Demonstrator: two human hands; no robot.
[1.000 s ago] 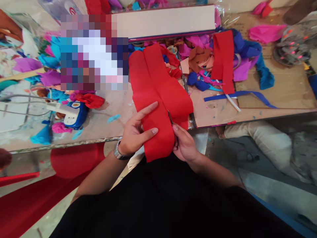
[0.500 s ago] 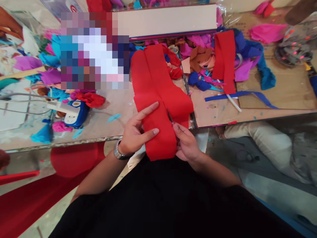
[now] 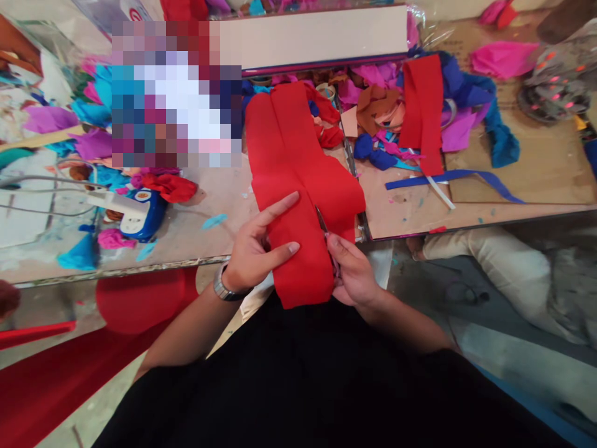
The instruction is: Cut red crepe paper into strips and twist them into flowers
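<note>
A long red strip of crepe paper or cloth (image 3: 289, 149) runs from the table down toward my body, with a slit along its length. My left hand (image 3: 261, 246) grips its near left part, thumb and index finger on top and the other fingers beneath. Scissors (image 3: 321, 221) lie in the slit, their blades partly hidden by the red material. Closed round the scissors' handles is my right hand (image 3: 352, 267), at the strip's right edge. The near end of the strip hangs past the table edge.
Crumpled coloured scraps (image 3: 377, 106) cover the back of the table. A blue and white power socket (image 3: 144, 214) with cables lies at left. A long white box (image 3: 308, 37) stands behind, and a cardboard sheet (image 3: 536, 168) lies at right. Another person's leg (image 3: 504, 267) shows below.
The scissors' blades show a little more in the slit, and my right hand has shifted slightly. The strip's near end hangs slightly lower. My left hand stays in place.
</note>
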